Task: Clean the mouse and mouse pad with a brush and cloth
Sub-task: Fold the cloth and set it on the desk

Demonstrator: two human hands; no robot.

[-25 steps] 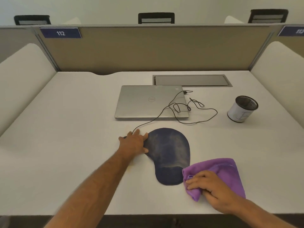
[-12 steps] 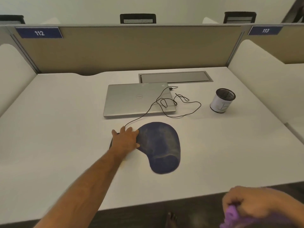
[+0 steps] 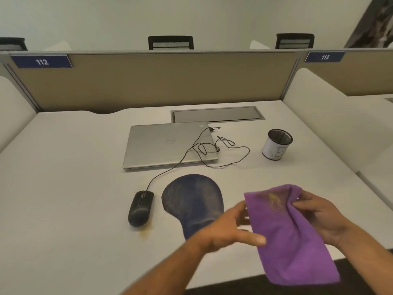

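Cloth, purple and with a yellowish smudge near its top, hangs between both hands above the near edge of the bench. The right hand pinches the cloth's upper right corner between thumb and fingers. The left hand has its thumb lying over the cloth's left edge and its fingers reaching behind the fabric, so it grips that side; the hand is blurred and the exact finger positions cannot be told. Just beyond and left of the left hand lies the dark blue mouse pad, its near end hidden behind that hand. The black mouse sits on the bench just left of the pad, apart from both hands, with its cable trailing away over the corner of a closed silver laptop. Farther off, beyond the right hand, stands a mesh pen cup wrapped in white paper
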